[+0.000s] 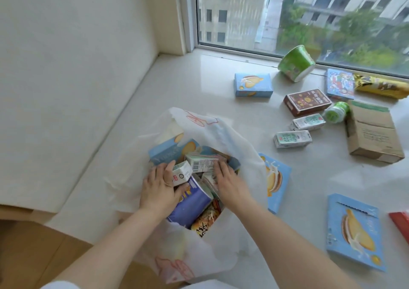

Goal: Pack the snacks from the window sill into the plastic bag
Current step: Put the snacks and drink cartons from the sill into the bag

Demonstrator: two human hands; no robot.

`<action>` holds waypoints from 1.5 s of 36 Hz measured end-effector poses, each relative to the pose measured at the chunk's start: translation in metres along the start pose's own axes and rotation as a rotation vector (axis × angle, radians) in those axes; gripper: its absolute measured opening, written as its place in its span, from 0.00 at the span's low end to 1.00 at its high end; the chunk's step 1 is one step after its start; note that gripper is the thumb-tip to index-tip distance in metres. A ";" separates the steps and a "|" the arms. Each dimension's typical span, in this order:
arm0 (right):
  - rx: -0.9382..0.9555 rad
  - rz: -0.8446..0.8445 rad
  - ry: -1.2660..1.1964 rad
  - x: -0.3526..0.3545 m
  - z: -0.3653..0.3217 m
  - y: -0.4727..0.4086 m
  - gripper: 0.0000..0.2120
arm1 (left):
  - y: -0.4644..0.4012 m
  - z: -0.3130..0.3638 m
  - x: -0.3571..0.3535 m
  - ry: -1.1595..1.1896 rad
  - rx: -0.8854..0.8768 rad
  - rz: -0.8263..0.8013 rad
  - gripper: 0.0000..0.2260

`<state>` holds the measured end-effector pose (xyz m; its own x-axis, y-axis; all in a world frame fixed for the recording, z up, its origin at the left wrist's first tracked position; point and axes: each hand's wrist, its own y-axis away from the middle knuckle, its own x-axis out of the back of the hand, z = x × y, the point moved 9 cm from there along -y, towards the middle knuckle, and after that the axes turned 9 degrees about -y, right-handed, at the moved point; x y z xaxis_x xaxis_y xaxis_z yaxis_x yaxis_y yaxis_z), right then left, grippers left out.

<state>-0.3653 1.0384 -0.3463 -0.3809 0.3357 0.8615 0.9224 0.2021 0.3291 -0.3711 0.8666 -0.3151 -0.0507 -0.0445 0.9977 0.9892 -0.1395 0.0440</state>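
Inside, plastic bag (223, 134) holds cartons (200, 163) (several).

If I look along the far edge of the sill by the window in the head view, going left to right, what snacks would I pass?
Small blue biscuit box → green cup tipped on its side → blue cartoon-printed box → yellow packet, which runs out of frame at the right edge.

Both forearms bare to the elbow. White sleeve (59, 285) edge visible behind the left hand (158, 187). No rings or watch discernible.
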 end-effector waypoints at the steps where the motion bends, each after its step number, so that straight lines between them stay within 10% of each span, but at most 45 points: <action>1: 0.016 0.034 0.002 0.005 -0.001 0.000 0.27 | -0.001 0.002 0.002 0.001 -0.002 0.005 0.33; 7: 0.247 0.500 -0.066 0.085 -0.010 0.007 0.10 | -0.022 0.067 0.062 0.026 -0.263 0.321 0.24; 13: 0.094 0.821 -0.167 0.173 0.054 0.015 0.14 | -0.083 0.164 0.108 0.054 -0.415 0.417 0.20; 37: -0.795 0.290 -0.266 0.213 0.473 -0.074 0.23 | -0.347 0.447 -0.059 -0.227 -0.424 -0.215 0.28; 47: -1.130 0.424 -0.575 0.198 0.552 -0.137 0.33 | -0.401 0.490 -0.124 -0.300 -0.439 -0.361 0.48; 54: -0.958 0.526 -0.519 0.204 0.558 -0.161 0.32 | -0.417 0.471 -0.138 -0.141 -0.326 -0.223 0.45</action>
<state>-0.6265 1.5881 -0.4394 0.2774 0.5454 0.7909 0.5615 -0.7601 0.3271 -0.7123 1.3972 -0.4469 -0.2171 0.1550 0.9638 0.8596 -0.4375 0.2640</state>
